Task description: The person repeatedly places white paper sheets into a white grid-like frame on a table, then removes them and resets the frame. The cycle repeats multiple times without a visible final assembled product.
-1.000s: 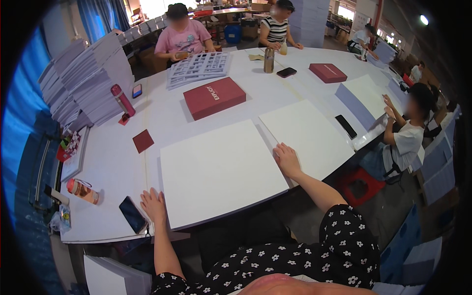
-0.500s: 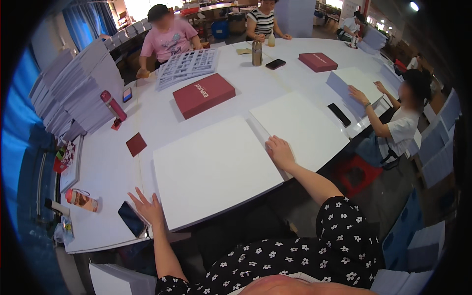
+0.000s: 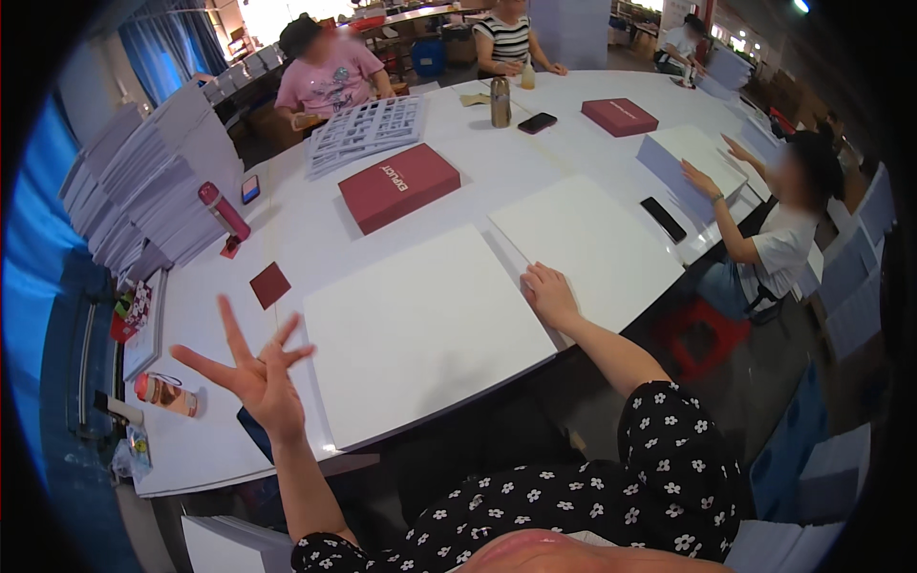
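Note:
My left hand [image 3: 258, 377] is raised above the near left part of the table, fingers spread and nothing in it. It hangs over a dark phone [image 3: 254, 435], which is mostly hidden behind it. Beside it lies a large flat white box [image 3: 430, 334] in front of me. My right hand [image 3: 549, 294] rests at the box's right edge, fingers stretched out side by side and lying over the gap toward a second flat white box [image 3: 592, 248]. The underside of that hand is hidden.
Dark red boxes [image 3: 399, 188] lie on the white table [image 3: 535, 105], with a red square card [image 3: 270, 286], a pink flask [image 3: 224, 211], a drink bottle [image 3: 167, 394] and a metal flask [image 3: 501, 103]. White stacks [image 3: 153, 177] rise at left. A co-worker [image 3: 778, 229] handles a white box at right.
My left hand has lifted off the table beside the white box, moved slightly left and turned with its fingers spread. My right hand stays in place. The right co-worker's far hand has shifted.

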A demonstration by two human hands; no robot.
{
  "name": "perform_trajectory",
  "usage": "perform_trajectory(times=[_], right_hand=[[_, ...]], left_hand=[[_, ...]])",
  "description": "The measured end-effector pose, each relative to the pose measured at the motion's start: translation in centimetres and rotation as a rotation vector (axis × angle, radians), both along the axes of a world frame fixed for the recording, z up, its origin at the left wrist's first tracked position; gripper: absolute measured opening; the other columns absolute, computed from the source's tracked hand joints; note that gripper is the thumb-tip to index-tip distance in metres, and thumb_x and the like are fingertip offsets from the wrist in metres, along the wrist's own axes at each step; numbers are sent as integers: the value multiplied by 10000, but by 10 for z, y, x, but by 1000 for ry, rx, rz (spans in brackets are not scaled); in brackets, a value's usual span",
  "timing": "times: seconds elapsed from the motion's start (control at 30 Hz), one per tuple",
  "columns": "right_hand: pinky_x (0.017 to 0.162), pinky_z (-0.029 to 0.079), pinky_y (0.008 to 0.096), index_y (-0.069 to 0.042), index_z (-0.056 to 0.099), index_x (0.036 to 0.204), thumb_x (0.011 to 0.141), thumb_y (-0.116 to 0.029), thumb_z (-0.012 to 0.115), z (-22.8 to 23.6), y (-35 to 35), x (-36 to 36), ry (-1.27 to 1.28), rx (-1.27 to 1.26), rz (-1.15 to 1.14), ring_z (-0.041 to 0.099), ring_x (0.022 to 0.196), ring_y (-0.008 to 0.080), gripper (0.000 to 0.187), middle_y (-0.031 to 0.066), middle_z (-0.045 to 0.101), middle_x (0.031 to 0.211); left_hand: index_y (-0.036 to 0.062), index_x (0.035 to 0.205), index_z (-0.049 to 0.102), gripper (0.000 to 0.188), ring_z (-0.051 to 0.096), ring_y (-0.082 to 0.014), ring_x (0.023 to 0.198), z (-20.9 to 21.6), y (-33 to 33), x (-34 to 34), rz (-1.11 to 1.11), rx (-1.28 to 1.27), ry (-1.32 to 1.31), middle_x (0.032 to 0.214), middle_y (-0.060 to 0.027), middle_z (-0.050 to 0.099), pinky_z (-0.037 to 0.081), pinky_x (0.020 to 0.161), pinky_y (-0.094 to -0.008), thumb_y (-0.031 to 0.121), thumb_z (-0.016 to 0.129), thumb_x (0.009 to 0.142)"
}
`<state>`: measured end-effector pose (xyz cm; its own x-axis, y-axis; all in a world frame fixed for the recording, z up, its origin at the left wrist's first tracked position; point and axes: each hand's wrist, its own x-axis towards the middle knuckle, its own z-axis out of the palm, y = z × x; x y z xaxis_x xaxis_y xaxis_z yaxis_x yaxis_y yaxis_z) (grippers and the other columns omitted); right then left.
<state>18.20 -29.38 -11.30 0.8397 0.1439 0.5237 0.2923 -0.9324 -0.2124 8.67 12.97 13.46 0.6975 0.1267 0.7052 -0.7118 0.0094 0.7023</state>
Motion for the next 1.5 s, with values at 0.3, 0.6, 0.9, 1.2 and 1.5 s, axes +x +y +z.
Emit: perform_trajectory(times=[0.3,0.6,0.9,1.2,1.5], right_hand=[[1044,377,455,-87,599,1107,872,-149,583,1,-3,1,21,-14,-24,506,1264,330,243,143,588,1279],[1030,390,461,-87,588,1089,848,-141,589,0,0,4,-39,-9,-1,512,1254,331,247,140,600,1239],[1054,373,453,-82,592,1088,877,-145,578,3,-5,-2,11,-2,-46,501,1274,321,221,144,595,1260],[1037,390,438,-93,601,1115,873,-158,591,-5,-10,4,66,-62,-35,498,1276,314,250,135,597,1260],[929,492,417,-90,588,1248,851,-223,692,81,-20,129,383,65,-37,635,1075,341,431,155,662,1190]], left_hand=[[602,1284,-396,1157,693,-377,983,50,-88,-50,-1088,-73,152,1525,-404,-38,630,702,-373,-182,375,923],[597,1336,-347,1162,627,-380,1117,39,-95,-49,-910,163,108,1564,-318,-123,594,803,-415,-148,444,922],[198,1577,-34,766,343,-356,1415,-35,40,50,165,-5,257,1626,-170,-23,314,1122,-453,278,493,1027],[31,1522,233,703,390,-340,1361,-273,129,85,823,1177,672,1514,-189,347,351,1081,-454,111,588,920],[40,1414,420,529,448,-298,1315,-276,135,77,850,956,613,1423,-162,478,302,1086,-448,90,583,913]])
